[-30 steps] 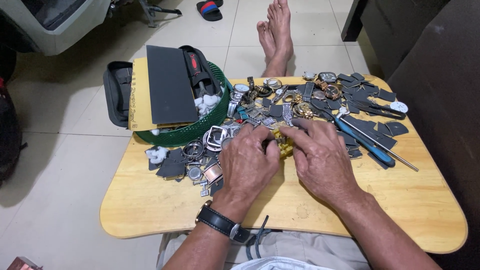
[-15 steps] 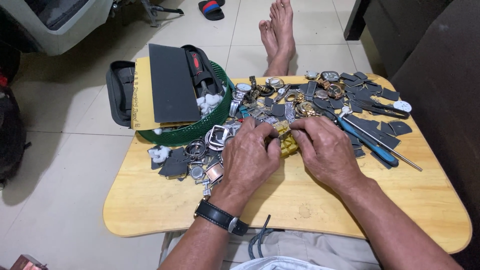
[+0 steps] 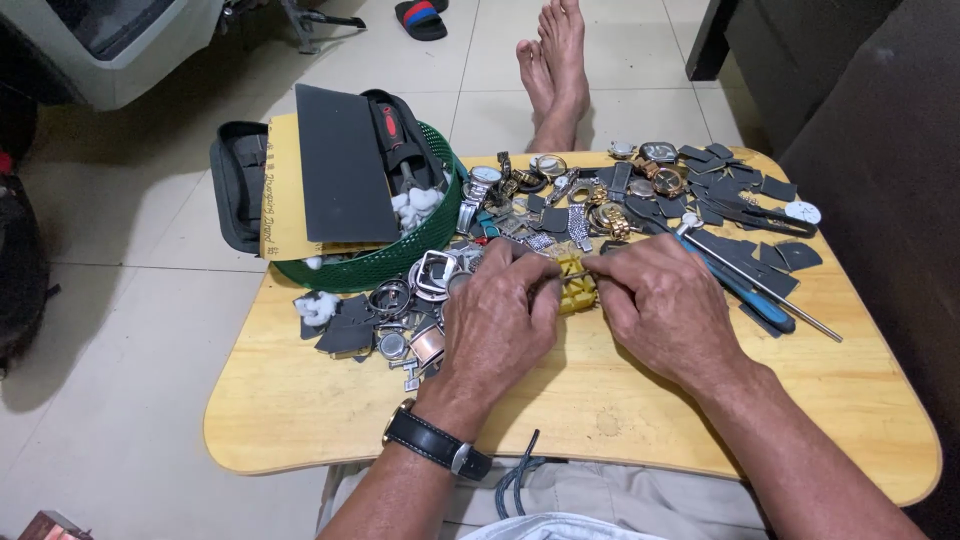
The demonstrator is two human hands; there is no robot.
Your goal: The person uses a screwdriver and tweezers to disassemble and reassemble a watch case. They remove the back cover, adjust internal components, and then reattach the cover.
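My left hand (image 3: pixel 500 325) and my right hand (image 3: pixel 668 308) meet over a small yellow block-shaped holder (image 3: pixel 576 284) on the wooden lap table (image 3: pixel 300 410). Fingertips of both hands pinch a thin metal watch band piece lying across the yellow holder. A black-strapped watch sits on my left wrist (image 3: pixel 437 445). Behind the hands lies a heap of watches and metal bands (image 3: pixel 560 195).
A green mesh basket (image 3: pixel 400 255) with a black pouch, a yellow envelope and a dark flat pad stands at the table's left rear. Dark strap pieces (image 3: pixel 740 200), a blue-handled screwdriver (image 3: pixel 750 295) and a thin metal rod lie at the right. Bare feet (image 3: pixel 555 60) rest beyond.
Both hands have stayed on the yellow holder, with only small finger shifts. The view has moved slightly.
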